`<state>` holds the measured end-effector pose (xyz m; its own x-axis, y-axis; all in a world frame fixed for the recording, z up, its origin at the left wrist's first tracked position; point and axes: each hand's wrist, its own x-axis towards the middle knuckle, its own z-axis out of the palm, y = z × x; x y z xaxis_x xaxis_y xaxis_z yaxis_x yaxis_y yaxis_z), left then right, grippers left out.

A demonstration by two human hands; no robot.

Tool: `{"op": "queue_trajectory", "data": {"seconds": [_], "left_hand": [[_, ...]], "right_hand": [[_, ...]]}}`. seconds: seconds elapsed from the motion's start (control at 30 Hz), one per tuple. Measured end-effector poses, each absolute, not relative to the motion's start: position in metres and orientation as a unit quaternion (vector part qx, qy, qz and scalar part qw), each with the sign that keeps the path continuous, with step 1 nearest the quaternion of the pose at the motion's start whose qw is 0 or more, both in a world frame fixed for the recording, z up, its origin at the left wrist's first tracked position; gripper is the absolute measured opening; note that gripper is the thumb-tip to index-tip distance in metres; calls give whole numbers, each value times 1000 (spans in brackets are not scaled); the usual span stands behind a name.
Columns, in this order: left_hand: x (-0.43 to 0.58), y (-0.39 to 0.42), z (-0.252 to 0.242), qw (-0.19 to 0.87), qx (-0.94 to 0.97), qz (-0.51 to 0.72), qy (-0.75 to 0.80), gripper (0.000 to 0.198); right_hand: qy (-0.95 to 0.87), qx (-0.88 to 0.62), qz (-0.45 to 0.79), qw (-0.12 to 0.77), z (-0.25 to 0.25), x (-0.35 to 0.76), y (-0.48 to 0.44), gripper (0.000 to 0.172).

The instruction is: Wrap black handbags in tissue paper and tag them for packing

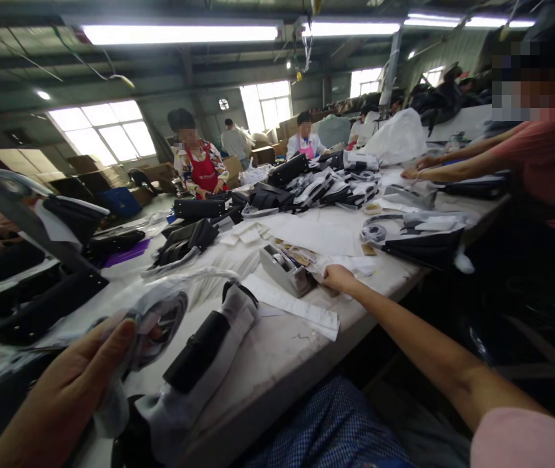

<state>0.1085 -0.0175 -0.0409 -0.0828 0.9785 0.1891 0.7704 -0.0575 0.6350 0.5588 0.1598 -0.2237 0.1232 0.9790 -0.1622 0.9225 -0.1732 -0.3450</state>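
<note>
Left Grip Closed on Coiled Strap, Right Grip by Tape Dispenser

Your left grip is closed around a coiled strap in clear plastic film, holding it above the near left part of the tabletop. A film-covered length runs from the coil toward the far end of a black handbag, which lies just to the right, partly covered in white wrapping. Your right grip is at the near end of a grey tape dispenser, its fingers bent; you cannot tell from this view whether they pinch anything. A white paper strip lies flat between the dispenser and the tabletop's near edge. Farther back, black bags and pale wrapping are heaped together. Across from you stands a co-worker in a red apron; another, in a pink shirt, reaches in from the right.
</note>
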Motion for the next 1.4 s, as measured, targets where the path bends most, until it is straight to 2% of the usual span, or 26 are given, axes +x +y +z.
{"op": "queue_trajectory", "data": {"seconds": [0.1,0.23,0.37,0.47,0.6,0.67,0.77,0.97,1.07,1.2,1.3,1.4], "left_hand": [[107,-18,-39,205,637,324,669,40],[110,-14,-37,233,624,329,670,46],[116,-11,-35,249,603,347,674,55],[121,-14,-34,302,560,354,685,58],[131,-18,-30,381,543,394,636,52],[135,-19,-28,387,549,404,622,49],[142,-23,-26,385,569,387,615,49],[150,-33,-26,338,607,383,608,47],[147,-33,-27,327,595,405,613,46],[142,-31,-27,319,579,423,620,47],[140,-30,-28,321,574,425,621,47],[140,-29,-30,328,569,422,625,49]], "right_hand": [[-643,-734,200,87,-215,571,161,18],[-628,-740,192,143,-204,587,151,11],[-621,-724,211,214,-193,593,133,19],[-645,-666,259,269,-177,574,114,26],[-648,-492,445,374,-144,511,77,45],[-647,-409,529,366,-128,474,58,47],[-673,-339,565,336,-115,423,38,43],[-661,-378,548,347,-126,370,38,45],[-702,-404,453,372,-134,377,47,42],[-764,-449,129,445,-152,424,68,24],[-777,-502,-28,380,-175,465,78,18],[-814,-519,-73,249,-208,490,81,21]]}}
